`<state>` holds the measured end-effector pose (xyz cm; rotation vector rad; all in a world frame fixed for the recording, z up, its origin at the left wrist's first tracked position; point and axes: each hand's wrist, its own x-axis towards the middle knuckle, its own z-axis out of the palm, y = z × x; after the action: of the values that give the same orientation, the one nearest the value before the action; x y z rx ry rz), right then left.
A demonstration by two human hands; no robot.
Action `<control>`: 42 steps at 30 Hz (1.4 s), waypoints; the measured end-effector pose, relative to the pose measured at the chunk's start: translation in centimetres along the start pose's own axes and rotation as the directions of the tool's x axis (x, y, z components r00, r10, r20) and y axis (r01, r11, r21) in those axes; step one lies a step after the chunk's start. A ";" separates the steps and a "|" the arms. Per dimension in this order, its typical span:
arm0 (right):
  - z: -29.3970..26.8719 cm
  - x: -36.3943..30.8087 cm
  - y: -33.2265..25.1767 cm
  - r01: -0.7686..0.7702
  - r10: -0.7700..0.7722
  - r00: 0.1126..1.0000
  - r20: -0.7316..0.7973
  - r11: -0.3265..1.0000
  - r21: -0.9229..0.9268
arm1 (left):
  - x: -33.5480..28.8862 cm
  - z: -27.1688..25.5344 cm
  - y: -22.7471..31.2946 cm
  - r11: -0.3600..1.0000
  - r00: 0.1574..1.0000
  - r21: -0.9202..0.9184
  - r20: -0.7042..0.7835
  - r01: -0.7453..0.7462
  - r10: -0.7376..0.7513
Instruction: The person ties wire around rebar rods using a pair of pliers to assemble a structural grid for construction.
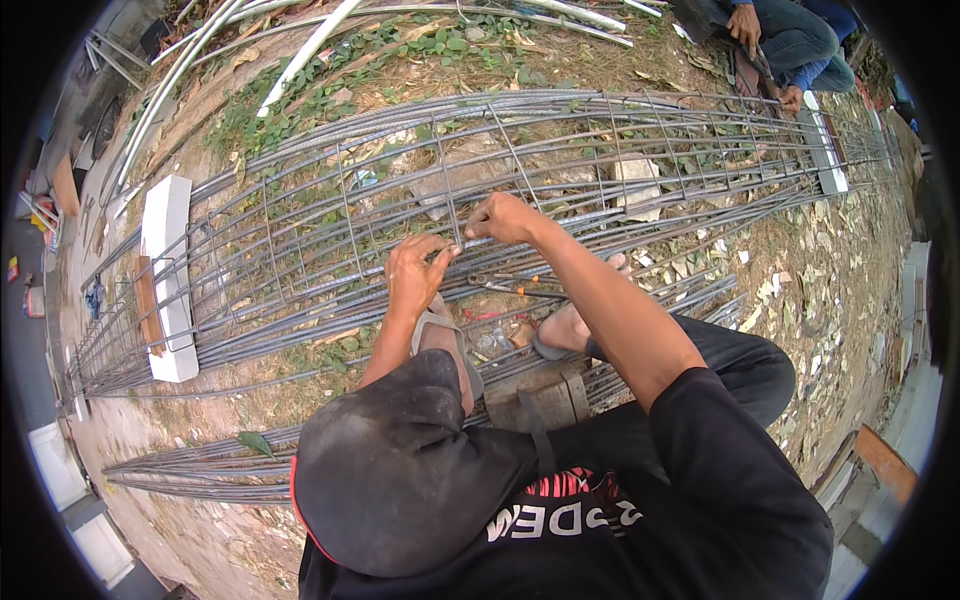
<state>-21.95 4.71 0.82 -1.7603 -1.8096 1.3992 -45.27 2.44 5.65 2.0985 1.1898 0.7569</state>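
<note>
A long rebar cage (330, 240) of steel bars and cross stirrups spans the ground before me. My left hand (412, 272) is at its near side, thumb and fingers pinched beside a stirrup. Just to the right, my right hand (503, 219) is also closed in a pinch, its fingertips by the same stirrup. Whatever lies between the fingers of either hand is too small to make out. Below my right hand, pincers (520, 286) with orange marks on the handles rest on the bars.
White blocks (165, 235) (826, 150) support the cage at left and right. Loose rebar (215, 468) lies at the near left. White pipes (310, 55) lie at the back. A co-worker's hands (745, 27) are at the far right end. Rubble and leaves (770, 300) cover the ground.
</note>
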 end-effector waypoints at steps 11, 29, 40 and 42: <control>-0.1 0.5 -1.0 -0.188 0.189 0.982 0.000 0.976 -0.112 | 0.0 -0.1 1.2 0.967 0.975 0.135 -0.009 -0.218 0.221; 10.6 -11.0 -2.0 -0.055 -0.078 0.856 -0.511 0.969 -0.240 | -2.1 1.9 -0.8 0.947 0.958 0.215 -0.109 -0.238 0.265; 10.6 -9.1 -3.8 -0.126 -0.178 0.759 -0.626 0.903 -0.410 | -2.2 1.5 -0.9 0.926 0.943 0.262 -0.120 -0.271 0.309; 11.5 -8.7 -3.2 -0.052 -0.088 0.735 -0.672 0.981 -0.186 | -2.0 1.7 -0.7 0.926 0.942 0.261 -0.121 -0.274 0.313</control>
<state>-30.39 -7.41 1.13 -1.9773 -1.5522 0.4377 -45.32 0.61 3.63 2.4968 1.1064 0.9756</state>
